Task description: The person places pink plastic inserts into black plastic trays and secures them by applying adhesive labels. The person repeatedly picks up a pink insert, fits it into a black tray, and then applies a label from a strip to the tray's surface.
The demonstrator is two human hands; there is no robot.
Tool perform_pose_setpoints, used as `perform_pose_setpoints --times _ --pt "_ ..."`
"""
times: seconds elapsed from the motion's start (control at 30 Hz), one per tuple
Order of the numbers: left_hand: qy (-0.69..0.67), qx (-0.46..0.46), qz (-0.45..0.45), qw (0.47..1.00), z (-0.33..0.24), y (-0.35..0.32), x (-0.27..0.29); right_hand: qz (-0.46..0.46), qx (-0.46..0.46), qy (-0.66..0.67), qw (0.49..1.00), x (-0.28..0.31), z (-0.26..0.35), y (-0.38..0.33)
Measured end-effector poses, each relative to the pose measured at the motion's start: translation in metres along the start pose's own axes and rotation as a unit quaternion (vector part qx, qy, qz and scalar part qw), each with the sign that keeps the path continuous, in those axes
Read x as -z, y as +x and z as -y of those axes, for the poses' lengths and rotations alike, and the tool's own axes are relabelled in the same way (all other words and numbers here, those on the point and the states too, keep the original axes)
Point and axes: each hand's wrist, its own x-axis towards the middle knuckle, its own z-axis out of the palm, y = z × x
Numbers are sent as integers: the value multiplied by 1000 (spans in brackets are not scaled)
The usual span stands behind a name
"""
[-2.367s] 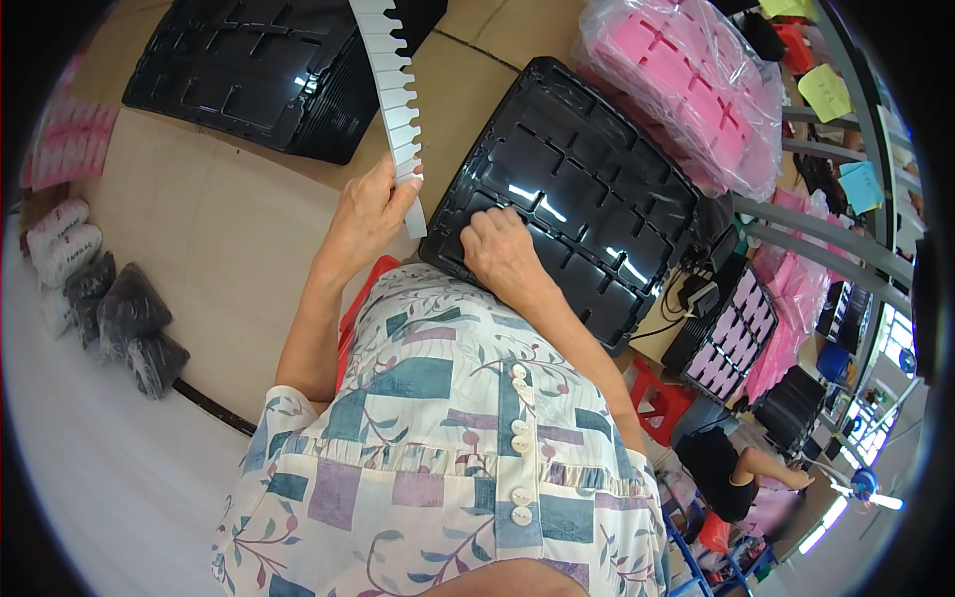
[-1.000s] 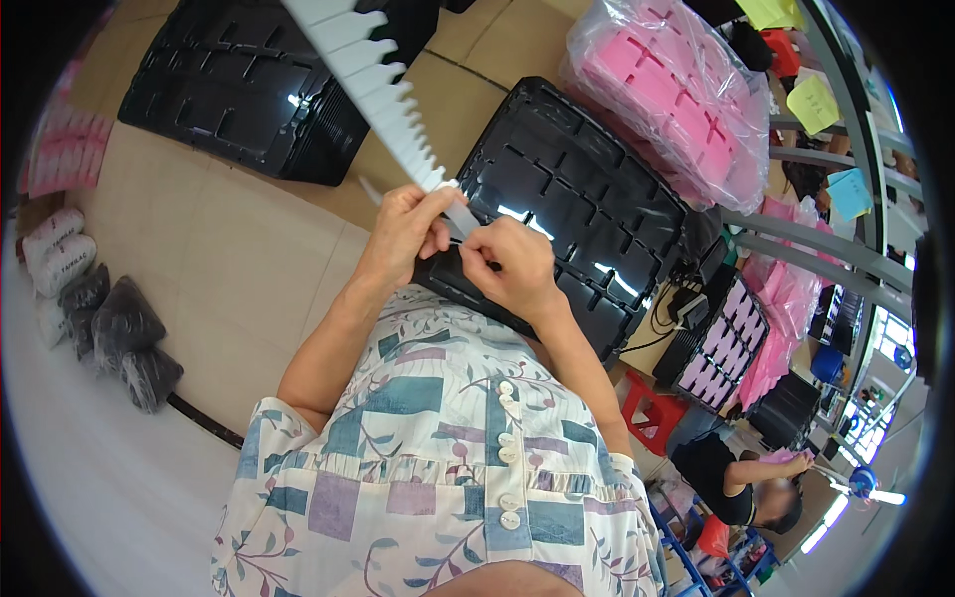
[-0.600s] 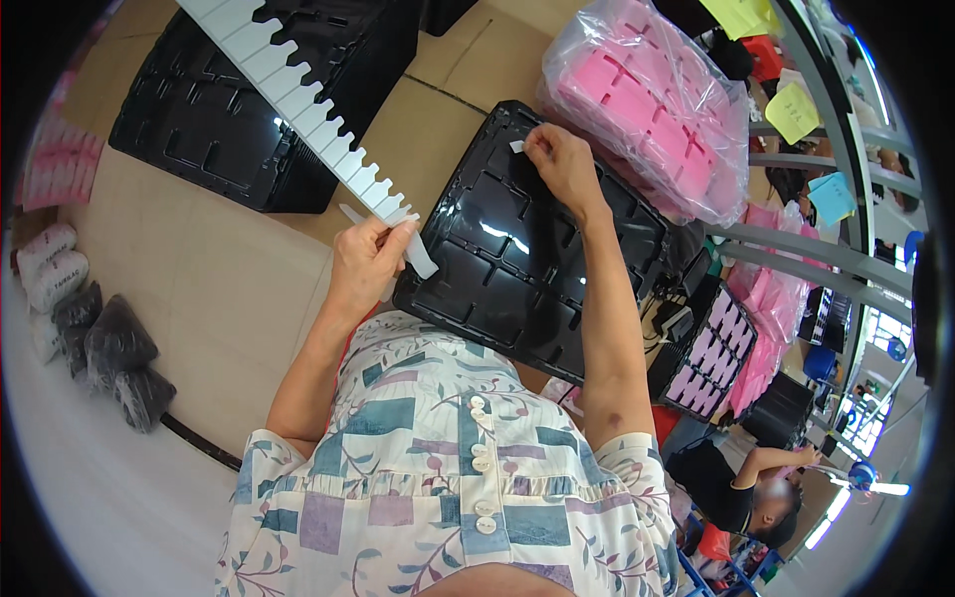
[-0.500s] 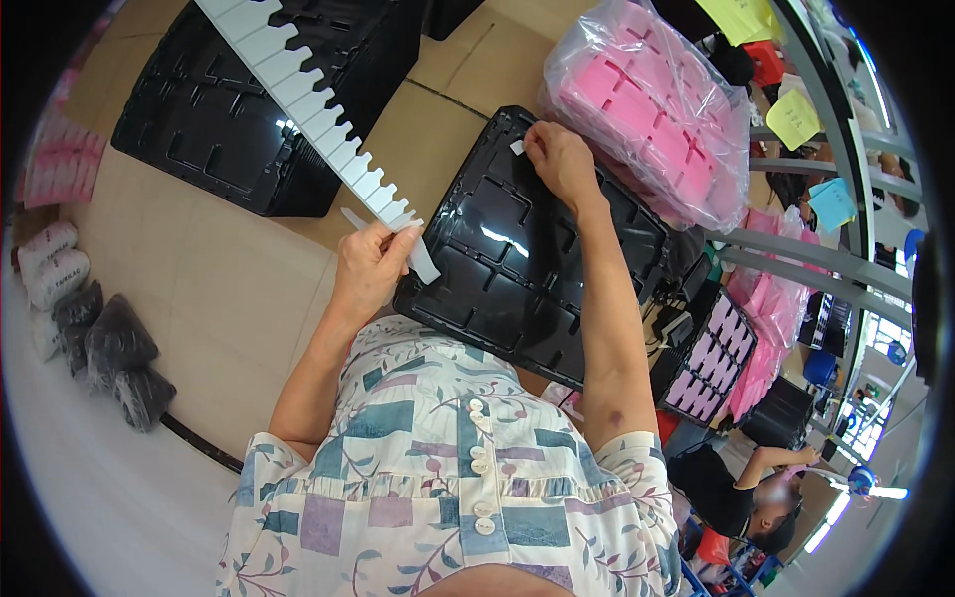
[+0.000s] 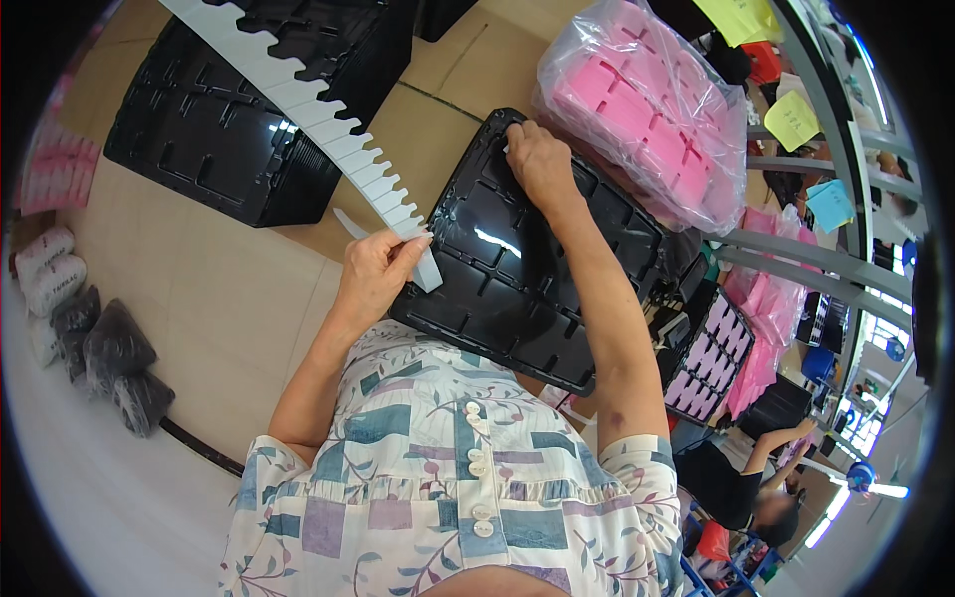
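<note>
At far left, at least three white bundles (image 5: 55,284) and at least three dark bags (image 5: 117,333) are lying together. One stack of black trays (image 5: 204,149) is standing at upper left. One white toothed strip (image 5: 284,95) is slanting across it, its lower end overlapping the left edge of one black tray (image 5: 497,254). The left hand (image 5: 376,271) is pinching that end between thumb and fingers. The right hand (image 5: 540,167) is resting on the tray's upper-left part, fingers bunched narrow; a white sliver is showing at the fingertips, but whether they are gripping it cannot be told. Further right, one clear bag of pink trays (image 5: 647,119), one black tray with pink pieces (image 5: 708,353), at least two yellow notes (image 5: 793,121) and one blue note (image 5: 831,205) are showing. One co-worker (image 5: 724,486) is reaching out at lower right.

Against the frame half a second ago, the right fingers are now covering most of the white piece, and the co-worker's second arm is showing.
</note>
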Motion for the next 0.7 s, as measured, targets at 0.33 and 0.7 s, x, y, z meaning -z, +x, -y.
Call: perform_pose_setpoints --times 0.33,0.7 --pt "21 9 33 999 -4 0 3 50 -14 67 996 1 -5 -2" --pt "16 -7 27 999 -5 -2 4 56 -60 31 996 -5 7 -5"
